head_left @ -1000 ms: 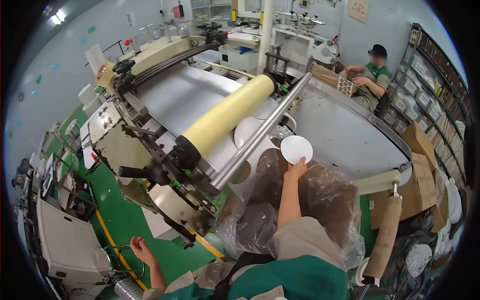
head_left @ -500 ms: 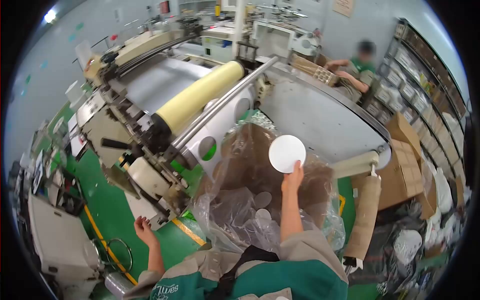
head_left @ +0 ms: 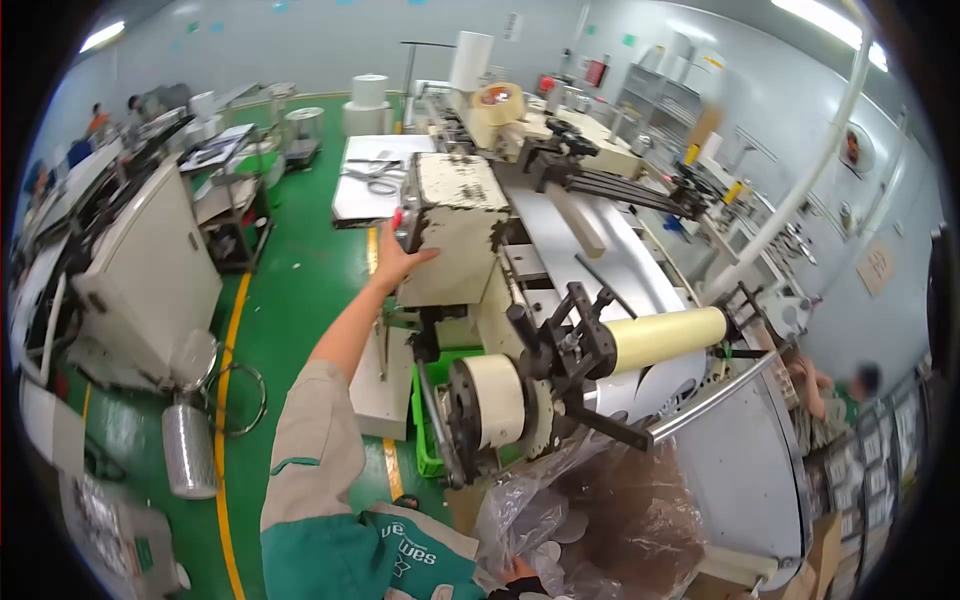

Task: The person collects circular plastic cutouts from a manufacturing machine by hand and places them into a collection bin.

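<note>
Touching machine (head_left: 455, 235), green floor (head_left: 305, 260), pale walls (head_left: 545, 45)

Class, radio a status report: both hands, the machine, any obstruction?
Left hand open, fingers at red button on roll-fed machine. Right hand by clear plastic bag, grip unclear. Nothing visibly blocking the button.

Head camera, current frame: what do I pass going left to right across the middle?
White cabinet, left hand, cream drum, yellow roller, seated co-worker at the far right.
</note>
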`<action>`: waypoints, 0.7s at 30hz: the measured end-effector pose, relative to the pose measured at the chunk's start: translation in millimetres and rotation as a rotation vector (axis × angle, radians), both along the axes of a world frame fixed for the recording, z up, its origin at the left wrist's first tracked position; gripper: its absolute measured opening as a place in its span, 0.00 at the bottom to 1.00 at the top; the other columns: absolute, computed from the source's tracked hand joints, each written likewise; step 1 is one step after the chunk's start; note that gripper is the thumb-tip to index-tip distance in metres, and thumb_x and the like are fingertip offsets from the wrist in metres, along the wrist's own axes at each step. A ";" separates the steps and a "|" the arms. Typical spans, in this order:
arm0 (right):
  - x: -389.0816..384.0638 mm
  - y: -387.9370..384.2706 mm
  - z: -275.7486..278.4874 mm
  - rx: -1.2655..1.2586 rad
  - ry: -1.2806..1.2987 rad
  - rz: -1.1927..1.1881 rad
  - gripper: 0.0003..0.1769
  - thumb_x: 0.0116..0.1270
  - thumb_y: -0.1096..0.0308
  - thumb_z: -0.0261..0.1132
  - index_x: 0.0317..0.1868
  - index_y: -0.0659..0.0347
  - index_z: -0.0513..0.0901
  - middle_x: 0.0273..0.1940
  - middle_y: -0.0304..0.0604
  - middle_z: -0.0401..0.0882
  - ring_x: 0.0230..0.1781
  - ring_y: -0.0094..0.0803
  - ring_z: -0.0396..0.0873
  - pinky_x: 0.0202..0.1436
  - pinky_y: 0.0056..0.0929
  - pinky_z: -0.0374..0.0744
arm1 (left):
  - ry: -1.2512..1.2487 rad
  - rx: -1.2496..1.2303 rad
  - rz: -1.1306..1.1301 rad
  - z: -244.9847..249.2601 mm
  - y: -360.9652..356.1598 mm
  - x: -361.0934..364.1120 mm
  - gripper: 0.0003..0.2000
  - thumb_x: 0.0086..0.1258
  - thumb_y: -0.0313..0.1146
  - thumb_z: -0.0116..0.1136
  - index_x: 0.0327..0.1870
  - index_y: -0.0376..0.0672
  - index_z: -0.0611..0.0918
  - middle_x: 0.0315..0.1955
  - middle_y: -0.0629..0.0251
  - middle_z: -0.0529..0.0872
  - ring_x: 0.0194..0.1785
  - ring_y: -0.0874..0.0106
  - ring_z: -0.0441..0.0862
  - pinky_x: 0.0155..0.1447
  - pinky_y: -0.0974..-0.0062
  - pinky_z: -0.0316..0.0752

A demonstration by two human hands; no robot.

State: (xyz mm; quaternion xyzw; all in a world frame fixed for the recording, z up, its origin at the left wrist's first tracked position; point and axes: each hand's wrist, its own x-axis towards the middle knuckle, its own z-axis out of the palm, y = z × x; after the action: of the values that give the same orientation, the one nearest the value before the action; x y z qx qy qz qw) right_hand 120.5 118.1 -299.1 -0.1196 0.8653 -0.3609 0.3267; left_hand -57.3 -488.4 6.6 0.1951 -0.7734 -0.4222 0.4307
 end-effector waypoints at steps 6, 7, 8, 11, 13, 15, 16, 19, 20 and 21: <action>15.5 -5.8 36.4 -0.834 0.338 -0.020 0.33 0.63 0.67 0.62 0.67 0.47 0.59 0.48 0.46 0.77 0.47 0.38 0.76 0.46 0.42 0.72 | 0.097 0.245 -0.104 -25.8 -8.1 -6.7 0.43 0.41 0.40 0.74 0.59 0.33 0.64 0.50 0.55 0.75 0.50 0.65 0.74 0.55 0.72 0.68; 21.2 -5.1 60.8 -0.751 0.111 -0.063 0.28 0.64 0.64 0.59 0.64 0.51 0.62 0.48 0.46 0.77 0.48 0.37 0.75 0.48 0.39 0.71 | 0.095 0.199 -0.044 -37.2 -14.4 -6.5 0.43 0.42 0.40 0.74 0.60 0.33 0.64 0.51 0.55 0.74 0.52 0.65 0.73 0.56 0.72 0.67; 20.1 -21.4 115.4 -0.597 -0.196 -0.111 0.24 0.65 0.61 0.56 0.61 0.56 0.66 0.47 0.45 0.77 0.48 0.35 0.75 0.50 0.36 0.70 | 0.096 0.152 0.013 -46.5 -19.8 -6.4 0.43 0.42 0.39 0.74 0.60 0.33 0.63 0.52 0.55 0.73 0.53 0.65 0.72 0.57 0.73 0.66; 25.0 -66.6 238.5 -0.557 -0.579 -0.195 0.25 0.68 0.53 0.48 0.51 0.68 0.75 0.46 0.44 0.78 0.51 0.31 0.74 0.58 0.27 0.67 | 0.075 0.201 -0.026 -16.0 0.6 1.4 0.46 0.42 0.38 0.75 0.62 0.34 0.59 0.56 0.53 0.69 0.59 0.66 0.67 0.62 0.73 0.61; 42.3 -71.8 275.0 -0.840 -0.357 -0.192 0.20 0.72 0.62 0.43 0.51 0.64 0.76 0.49 0.42 0.77 0.51 0.29 0.72 0.60 0.24 0.64 | 0.037 0.244 -0.099 -26.7 -20.1 -4.0 0.47 0.42 0.38 0.75 0.63 0.35 0.57 0.58 0.52 0.67 0.61 0.67 0.66 0.61 0.73 0.62; 54.8 -42.8 214.7 -0.613 -0.187 0.033 0.21 0.71 0.59 0.46 0.53 0.64 0.75 0.50 0.41 0.77 0.54 0.28 0.71 0.61 0.23 0.64 | 0.026 0.317 -0.154 -21.4 -16.8 3.5 0.49 0.41 0.37 0.75 0.64 0.37 0.55 0.61 0.51 0.65 0.63 0.67 0.65 0.62 0.71 0.62; 66.8 -25.0 216.9 -0.486 -0.570 -0.275 0.21 0.70 0.59 0.49 0.54 0.65 0.75 0.51 0.41 0.77 0.56 0.30 0.70 0.62 0.23 0.64 | 0.008 0.369 -0.194 -19.8 -17.3 9.3 0.49 0.43 0.40 0.74 0.65 0.39 0.54 0.61 0.52 0.66 0.62 0.65 0.65 0.63 0.70 0.61; 31.0 -3.5 208.6 -0.131 -0.290 -0.046 0.19 0.66 0.60 0.56 0.50 0.64 0.77 0.46 0.41 0.80 0.47 0.30 0.76 0.53 0.25 0.71 | -0.006 0.291 -0.068 -13.7 9.2 37.9 0.41 0.53 0.45 0.68 0.63 0.38 0.56 0.57 0.54 0.70 0.58 0.68 0.70 0.60 0.73 0.63; 9.5 -1.5 217.0 -0.057 -0.018 -0.010 0.18 0.65 0.60 0.58 0.49 0.65 0.78 0.43 0.40 0.81 0.43 0.29 0.77 0.49 0.25 0.73 | 0.078 0.291 -0.129 -4.1 38.3 57.6 0.33 0.58 0.43 0.63 0.60 0.37 0.61 0.53 0.55 0.74 0.55 0.69 0.72 0.58 0.73 0.64; -13.7 -2.6 221.6 -0.145 0.120 -0.182 0.15 0.64 0.64 0.59 0.46 0.66 0.79 0.40 0.40 0.80 0.40 0.26 0.77 0.46 0.23 0.74 | 0.164 0.288 -0.191 2.7 69.3 82.2 0.26 0.62 0.41 0.59 0.56 0.36 0.66 0.49 0.57 0.77 0.52 0.70 0.74 0.57 0.73 0.65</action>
State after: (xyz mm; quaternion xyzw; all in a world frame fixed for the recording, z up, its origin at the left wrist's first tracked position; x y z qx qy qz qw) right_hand 106.8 115.6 -77.5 -0.0854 0.8622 -0.4429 0.2305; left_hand 24.8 -419.1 9.3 0.1455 -0.6822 -0.5821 0.4177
